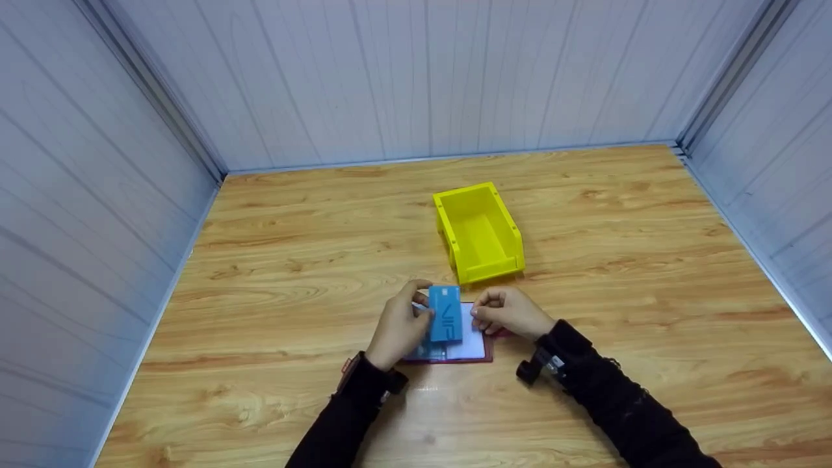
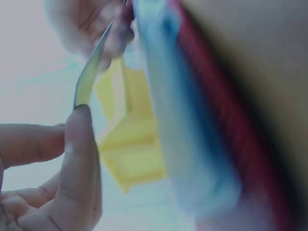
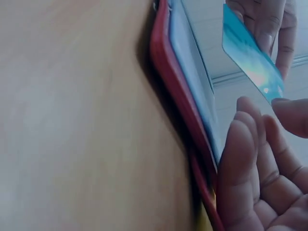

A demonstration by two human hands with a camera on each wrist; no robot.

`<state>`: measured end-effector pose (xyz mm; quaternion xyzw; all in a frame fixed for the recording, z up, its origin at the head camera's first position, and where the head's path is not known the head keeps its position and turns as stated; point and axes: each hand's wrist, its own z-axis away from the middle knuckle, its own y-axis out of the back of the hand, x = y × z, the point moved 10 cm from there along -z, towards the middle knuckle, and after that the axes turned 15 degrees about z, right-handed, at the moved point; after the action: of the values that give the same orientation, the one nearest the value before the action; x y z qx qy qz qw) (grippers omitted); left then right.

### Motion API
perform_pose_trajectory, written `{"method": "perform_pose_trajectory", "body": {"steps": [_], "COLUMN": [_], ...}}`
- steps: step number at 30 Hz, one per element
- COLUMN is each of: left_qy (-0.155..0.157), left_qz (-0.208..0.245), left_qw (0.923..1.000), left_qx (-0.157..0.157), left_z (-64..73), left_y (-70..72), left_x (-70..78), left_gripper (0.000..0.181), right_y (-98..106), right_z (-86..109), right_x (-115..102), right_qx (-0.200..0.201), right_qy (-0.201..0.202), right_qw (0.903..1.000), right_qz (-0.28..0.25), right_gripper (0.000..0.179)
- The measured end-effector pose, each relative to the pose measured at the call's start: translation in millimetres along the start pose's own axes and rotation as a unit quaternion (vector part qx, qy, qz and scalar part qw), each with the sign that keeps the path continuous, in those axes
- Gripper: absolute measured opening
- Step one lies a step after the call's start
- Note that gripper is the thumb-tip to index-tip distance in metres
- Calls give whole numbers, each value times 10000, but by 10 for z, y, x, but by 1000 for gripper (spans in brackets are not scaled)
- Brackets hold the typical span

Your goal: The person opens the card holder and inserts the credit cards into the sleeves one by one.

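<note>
My left hand [image 1: 402, 325] pinches a blue card [image 1: 446, 315] by its left edge, between thumb and fingers. Dark "VIP" lettering runs down the card's face, with a small chip near its top. Beneath it a dark red card holder [image 1: 489, 354] lies spread on the table, showing clear sleeves and a white right side. At the holder's right edge is my right hand [image 1: 513, 312], fingers loosely bent and nothing held. From the right wrist, its thumb [image 3: 291, 118] shows close to the card's lower corner, with the fingers apart from it.
A yellow bin [image 1: 480, 234] stands on the wood-grain table [image 1: 312, 240] just beyond the card holder. A narrow red strap [image 1: 504, 333] sticks out at the holder's right. Pale panel walls [image 1: 416, 78] close in the back and both sides.
</note>
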<state>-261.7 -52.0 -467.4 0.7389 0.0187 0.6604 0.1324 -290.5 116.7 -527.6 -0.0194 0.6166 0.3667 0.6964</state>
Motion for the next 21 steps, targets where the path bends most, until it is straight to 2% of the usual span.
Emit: {"method": "perform_pose_trajectory", "body": {"steps": [3,7,10,21], "left_qy": [150,361,471,496], "left_qz": [-94,-201,-237,-335], "left_qw": [9998,9991,9986,9982], "left_qx": [45,-2,-8,-65], "left_z": [-4,-10,-20,-24], "left_y": [100,158,167,126], "left_x": [-26,-86,-136,-190], "left_gripper": [46,47,47,47], "right_y": [39,56,60,64], "right_z": [9,13,15,42], "right_x": [23,66,95,56], "right_qx": [61,48,17,-66], "right_qy": [-106,-250,-333,-462], "right_qw": [9999,9995,9990,9983], "right_qz": [95,197,283,342], "right_gripper": [22,23,23,25]}}
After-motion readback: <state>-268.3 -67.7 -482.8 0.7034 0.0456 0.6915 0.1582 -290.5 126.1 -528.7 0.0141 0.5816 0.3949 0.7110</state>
